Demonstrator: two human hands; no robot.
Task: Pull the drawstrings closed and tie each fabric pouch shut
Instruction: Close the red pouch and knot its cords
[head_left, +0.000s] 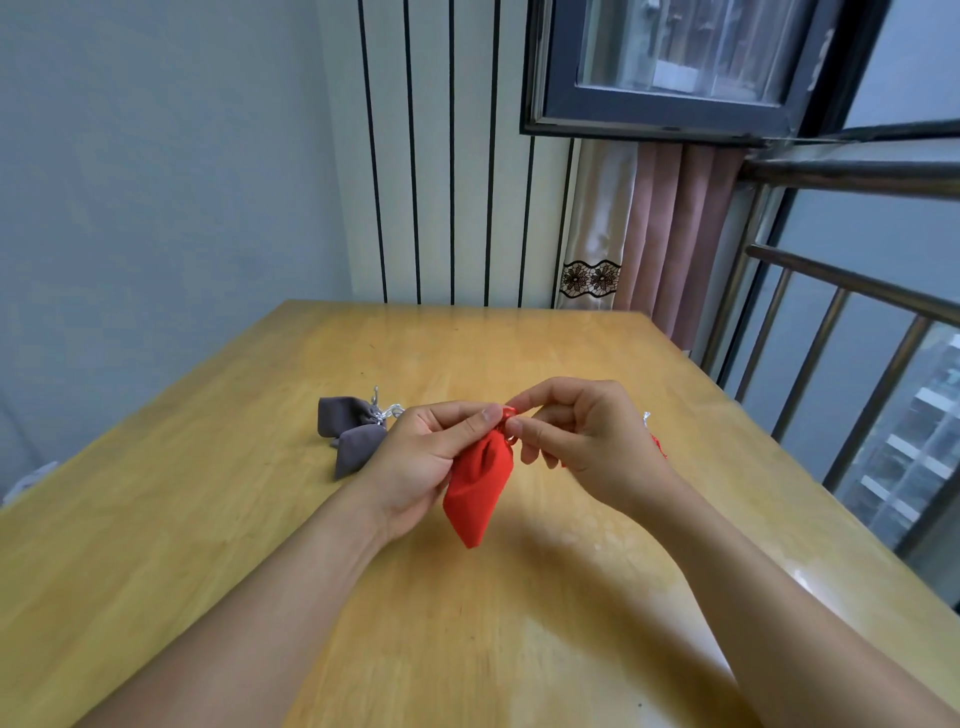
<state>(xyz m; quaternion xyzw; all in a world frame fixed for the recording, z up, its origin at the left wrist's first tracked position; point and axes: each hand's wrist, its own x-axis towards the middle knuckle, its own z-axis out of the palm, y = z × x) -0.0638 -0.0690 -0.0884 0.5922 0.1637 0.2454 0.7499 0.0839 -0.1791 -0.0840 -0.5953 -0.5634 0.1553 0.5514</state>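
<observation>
While the red pouch (480, 486) is held up off the wooden table (260, 519), its gathered neck is pinched between both hands, and the tying turns on that one meeting point. The left hand (426, 457) is curled round the upper body of the pouch, its thumb laid just below the neck. The right hand (576, 441) is closed in a fine pinch on the red drawstring (510, 413) at the very top of the neck, so the cord lies between the two thumbs, touching both hands.

From that neck the pouch's long axis runs down and slightly toward the person, ending in a point that hangs above the table surface. A pull on the cord would therefore be judged to go up and to the right, away from the steadying left hand. The right hand is the nearer one to the cord.

Further out, two grey pouches (350, 431) lie on the table just left of the left hand, necks together, with silvery cords (387, 410) showing; they appear already drawn shut. A scrap of red cord and a silvery end (647, 418) show beyond the right wrist; what they belong to cannot be told.
</observation>
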